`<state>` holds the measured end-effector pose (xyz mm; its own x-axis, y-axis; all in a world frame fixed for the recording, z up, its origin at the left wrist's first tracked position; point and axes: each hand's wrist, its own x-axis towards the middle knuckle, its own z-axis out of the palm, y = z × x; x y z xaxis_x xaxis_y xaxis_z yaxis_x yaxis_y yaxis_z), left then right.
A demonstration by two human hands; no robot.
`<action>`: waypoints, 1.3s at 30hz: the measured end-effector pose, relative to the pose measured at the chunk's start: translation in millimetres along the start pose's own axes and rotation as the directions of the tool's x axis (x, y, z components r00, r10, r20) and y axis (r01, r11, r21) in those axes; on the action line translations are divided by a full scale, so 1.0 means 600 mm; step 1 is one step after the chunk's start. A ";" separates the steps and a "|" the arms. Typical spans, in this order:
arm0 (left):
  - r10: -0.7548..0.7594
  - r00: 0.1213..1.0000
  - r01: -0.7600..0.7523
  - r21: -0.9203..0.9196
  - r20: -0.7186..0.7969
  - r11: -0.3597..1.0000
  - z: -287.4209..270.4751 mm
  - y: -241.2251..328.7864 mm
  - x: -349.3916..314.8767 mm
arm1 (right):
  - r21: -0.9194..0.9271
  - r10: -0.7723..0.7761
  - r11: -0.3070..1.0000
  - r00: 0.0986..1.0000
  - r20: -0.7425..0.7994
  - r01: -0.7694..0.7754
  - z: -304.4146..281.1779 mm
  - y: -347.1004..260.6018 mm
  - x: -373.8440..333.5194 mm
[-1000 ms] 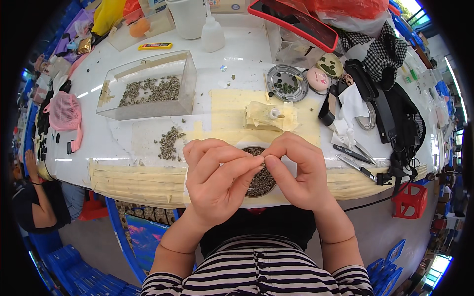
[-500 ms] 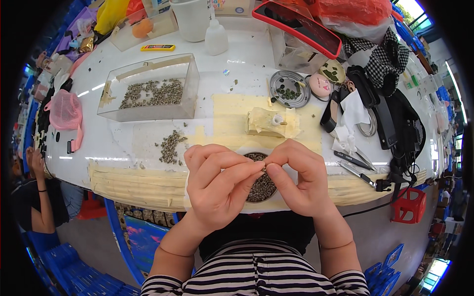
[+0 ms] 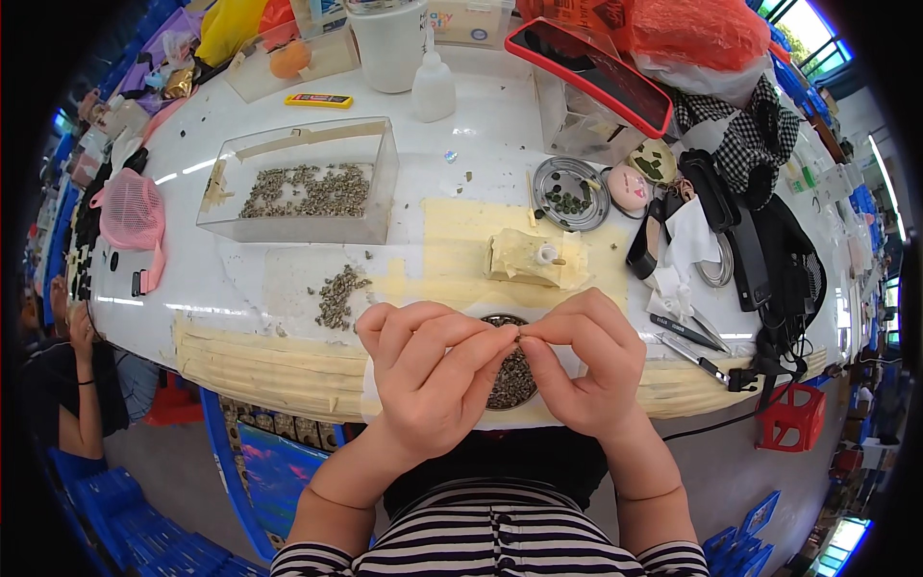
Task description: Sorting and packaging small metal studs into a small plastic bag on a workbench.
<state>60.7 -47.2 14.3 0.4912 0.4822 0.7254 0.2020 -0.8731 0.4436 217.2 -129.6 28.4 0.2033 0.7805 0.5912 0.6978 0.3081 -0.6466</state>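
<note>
Grey-brown bits [image 3: 513,387] fill a round dish [image 3: 502,317] at the near edge of the white table [image 3: 231,264], directly below both hands. The left hand [image 3: 423,370] has its thumb and forefinger pinched together, the other fingers loosely curled; the right hand [image 3: 591,361] makes a matching pinch, and their fingertips meet above the dish. Between them shows a tiny piece [image 3: 520,337], too small to identify. Just beyond stands a tape-covered block [image 3: 519,263]. Left of it lies a loose pile [image 3: 338,296] of similar bits, with more inside a clear box [image 3: 298,230] behind. Tweezers [image 3: 686,331] rest to the right.
</note>
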 end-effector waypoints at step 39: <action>-0.023 1.000 0.022 -0.135 -0.007 0.991 -0.004 -0.002 0.004 | 0.322 0.244 0.900 0.952 0.182 -0.292 -0.010 -0.003 -0.003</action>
<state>59.4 -44.9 16.5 0.4808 0.5028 0.7183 0.0968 -0.8447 0.5265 219.8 -134.6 31.2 0.2387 0.9178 0.3174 0.3478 0.2243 -0.9103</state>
